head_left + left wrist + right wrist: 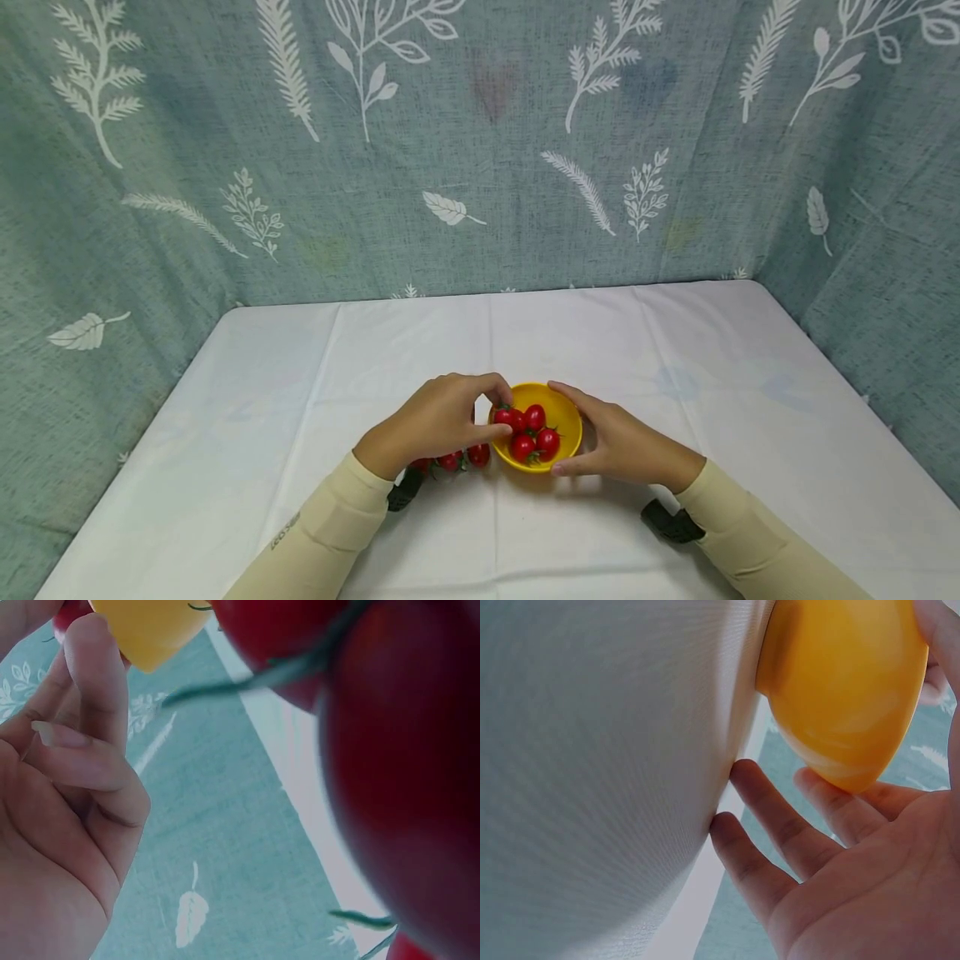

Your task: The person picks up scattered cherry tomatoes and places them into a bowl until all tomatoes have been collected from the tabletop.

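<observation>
Angling inward, both hands (442, 417) (626, 442) — left pinching tomato (503, 417), right holding yellow bowl (562, 410)

Head cam looks forward-down from above the white cloth-covered table (600, 342); both wrist cams sit low and close, all sharing the round glossy yellow bowl (564, 417), 11 o'clock in left-wrist view, 2 o'clock in right-wrist.

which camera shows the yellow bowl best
The head view shows the bowl best: nearly its whole rim, plus tomatoes inside. The right wrist view shows only its outer side, cut off above; the left wrist view, a small piece.
</observation>
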A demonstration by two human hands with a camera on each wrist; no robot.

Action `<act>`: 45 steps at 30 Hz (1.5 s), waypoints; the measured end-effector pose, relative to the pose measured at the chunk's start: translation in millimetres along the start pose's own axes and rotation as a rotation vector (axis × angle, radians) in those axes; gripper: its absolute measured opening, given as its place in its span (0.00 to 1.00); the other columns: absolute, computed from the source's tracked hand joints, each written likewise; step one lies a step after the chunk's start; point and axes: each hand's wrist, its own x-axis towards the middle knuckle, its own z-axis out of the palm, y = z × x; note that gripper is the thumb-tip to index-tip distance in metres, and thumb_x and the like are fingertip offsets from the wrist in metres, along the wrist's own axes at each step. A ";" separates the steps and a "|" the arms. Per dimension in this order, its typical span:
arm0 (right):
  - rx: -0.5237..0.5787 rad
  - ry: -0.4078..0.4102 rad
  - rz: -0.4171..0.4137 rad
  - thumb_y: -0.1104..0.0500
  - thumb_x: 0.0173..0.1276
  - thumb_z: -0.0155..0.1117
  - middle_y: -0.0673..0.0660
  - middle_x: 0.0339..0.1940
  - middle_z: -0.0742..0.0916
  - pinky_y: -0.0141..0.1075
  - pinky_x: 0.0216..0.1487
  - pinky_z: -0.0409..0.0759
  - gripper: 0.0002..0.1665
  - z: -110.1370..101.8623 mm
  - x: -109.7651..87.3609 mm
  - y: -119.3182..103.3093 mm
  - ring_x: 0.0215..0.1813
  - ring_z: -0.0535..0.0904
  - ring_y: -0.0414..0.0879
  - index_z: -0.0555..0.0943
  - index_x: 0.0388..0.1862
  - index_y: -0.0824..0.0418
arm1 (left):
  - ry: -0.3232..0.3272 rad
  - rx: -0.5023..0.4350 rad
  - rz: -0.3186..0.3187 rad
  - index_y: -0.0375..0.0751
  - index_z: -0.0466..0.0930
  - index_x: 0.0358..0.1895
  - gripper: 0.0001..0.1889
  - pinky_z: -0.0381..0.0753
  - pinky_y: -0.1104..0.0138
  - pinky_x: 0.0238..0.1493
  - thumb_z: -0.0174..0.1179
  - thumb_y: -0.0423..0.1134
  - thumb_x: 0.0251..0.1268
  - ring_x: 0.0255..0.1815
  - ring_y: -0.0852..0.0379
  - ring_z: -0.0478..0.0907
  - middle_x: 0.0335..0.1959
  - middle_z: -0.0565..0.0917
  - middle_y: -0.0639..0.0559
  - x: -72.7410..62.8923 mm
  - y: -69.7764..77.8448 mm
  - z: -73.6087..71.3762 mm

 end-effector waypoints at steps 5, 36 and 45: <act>-0.012 0.002 -0.007 0.39 0.54 0.78 0.58 0.76 0.71 0.55 0.74 0.63 0.63 0.1 0.1 0.4 0.76 0.68 0.54 0.56 0.80 0.58 | -0.025 0.005 -0.013 0.57 0.80 0.48 0.16 0.77 0.71 0.29 0.72 0.51 0.59 0.20 0.65 0.72 0.41 0.85 0.66 -0.1 0.8 1.8; -0.034 0.006 0.000 0.38 0.53 0.78 0.57 0.76 0.71 0.56 0.74 0.64 0.63 -0.2 -0.1 0.0 0.76 0.68 0.55 0.56 0.80 0.56 | -0.140 -0.013 -0.027 0.58 0.80 0.47 0.12 0.76 0.69 0.35 0.69 0.51 0.63 0.20 0.66 0.73 0.39 0.84 0.68 1.5 0.5 7.3; -0.013 -0.004 0.023 0.39 0.52 0.79 0.55 0.76 0.71 0.55 0.75 0.63 0.64 -1.2 -0.4 -1.1 0.76 0.68 0.52 0.55 0.81 0.55 | -0.145 -0.010 -0.010 0.58 0.81 0.48 0.10 0.77 0.70 0.29 0.65 0.50 0.66 0.20 0.66 0.73 0.39 0.83 0.69 1.5 0.3 5.7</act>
